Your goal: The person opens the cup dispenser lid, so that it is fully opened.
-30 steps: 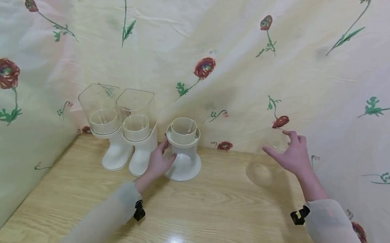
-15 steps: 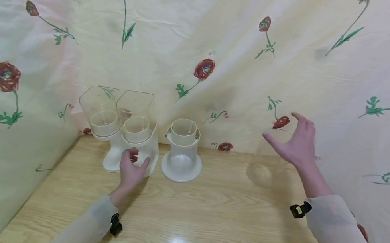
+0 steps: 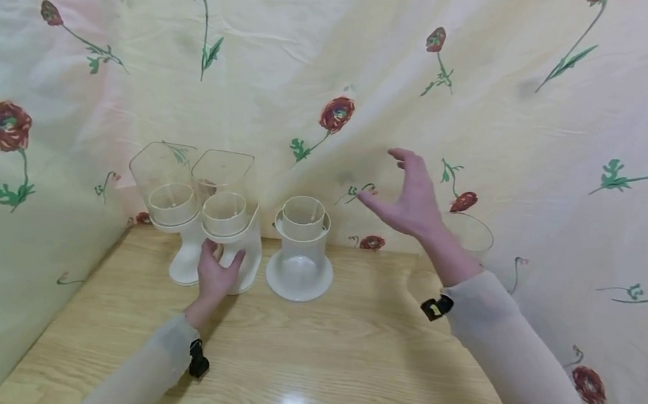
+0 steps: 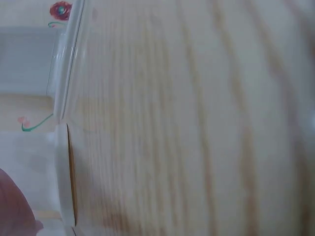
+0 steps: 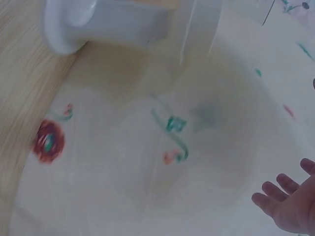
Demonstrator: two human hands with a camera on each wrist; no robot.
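Note:
My left hand [image 3: 217, 276] grips a white stand [image 3: 247, 266] at its stem, thumb in front and fingers toward the stand beside it. This stand carries a clear square-topped container [image 3: 226, 167] with a pale ring [image 3: 224, 214] at its bottom. In the left wrist view, part of the hand [image 4: 14, 206] overlaps the white plastic at the lower left. My right hand [image 3: 416, 202] hangs in the air, fingers and thumb spread, holding nothing. In the right wrist view, its fingers [image 5: 290, 194] show at the lower right.
Left of the held stand is a similar white stand [image 3: 187, 260] with a clear container [image 3: 163, 160]. Another stand with a round white base [image 3: 298, 286] stands to its right. A clear round vessel [image 3: 479, 236] is partly hidden by my right arm. Flowered cloth [image 3: 342, 44] backs the wooden table [image 3: 283, 351].
My left hand has left the round-based stand and moved left to the middle stand. My right hand has risen off the clear vessel and moved left.

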